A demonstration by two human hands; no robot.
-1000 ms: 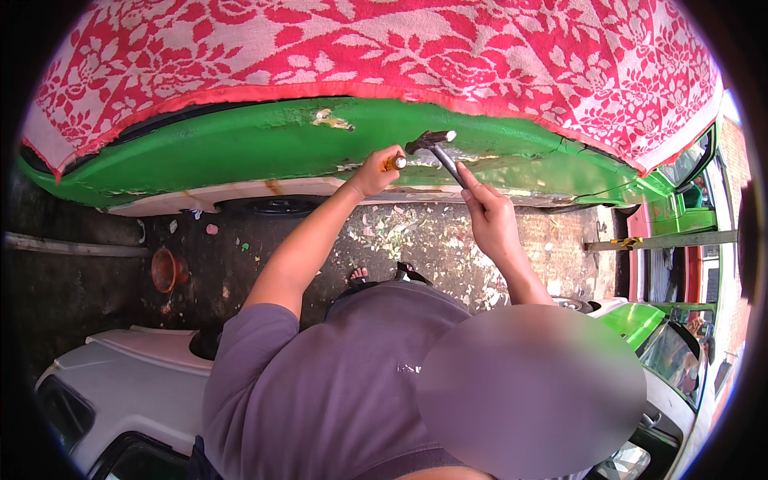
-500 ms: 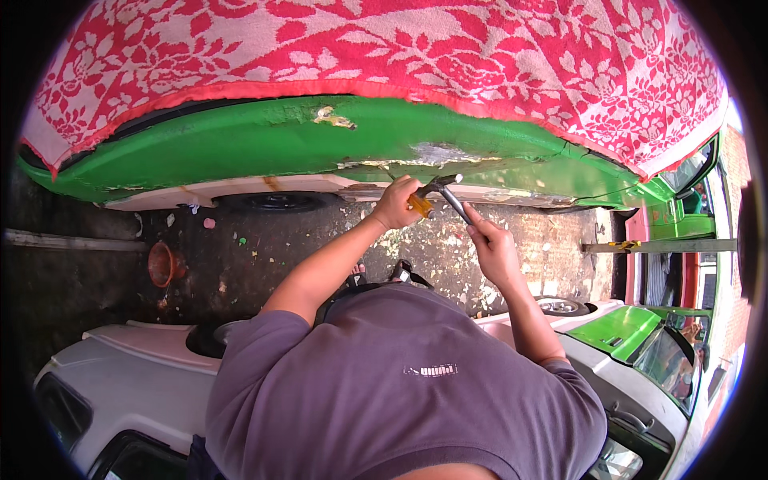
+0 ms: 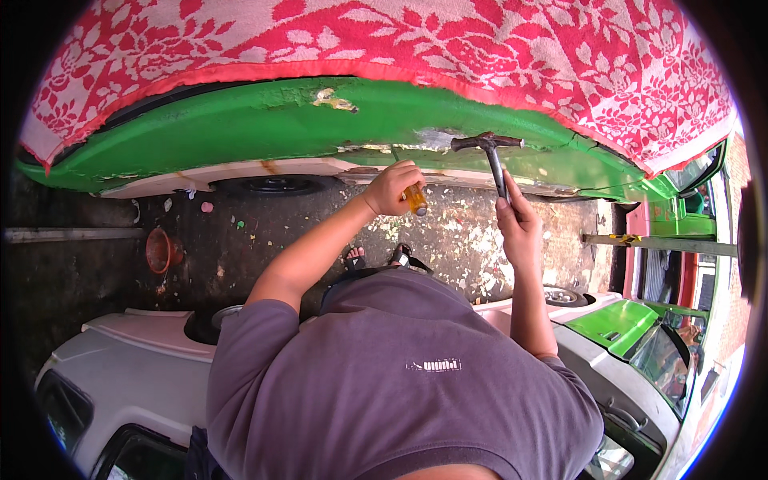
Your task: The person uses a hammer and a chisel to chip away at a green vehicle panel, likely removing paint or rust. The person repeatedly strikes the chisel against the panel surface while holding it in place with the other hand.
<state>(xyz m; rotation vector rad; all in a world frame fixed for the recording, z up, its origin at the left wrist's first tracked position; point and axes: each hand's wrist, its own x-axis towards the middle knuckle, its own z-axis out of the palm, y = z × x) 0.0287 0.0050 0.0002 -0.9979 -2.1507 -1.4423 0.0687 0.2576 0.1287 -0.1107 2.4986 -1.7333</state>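
Observation:
My left hand (image 3: 394, 189) is wrapped round a screwdriver with an amber handle (image 3: 415, 200); its butt end sticks out towards me. The thin shaft points at the lower edge of the green car body panel (image 3: 264, 132), where paint has flaked off. Whether the tip touches the panel I cannot tell. In my right hand (image 3: 519, 228) is a hammer (image 3: 488, 142), gripped by its dark handle. The hammer's head is up and right of the screwdriver, apart from it, in front of the scraped grey patch (image 3: 436, 139).
A red and white flowered cloth (image 3: 480, 48) covers the upper car. Behind me stands a white and green vehicle (image 3: 152, 384). An orange-brown bucket (image 3: 162, 251) lies at the left. Paint flakes litter the dark floor (image 3: 264, 232). A metal post (image 3: 664, 243) juts in at the right.
The hammer has moved from beside the screwdriver's butt end up and to the right, with my right hand. My left hand has shifted slightly, still gripping the screwdriver.

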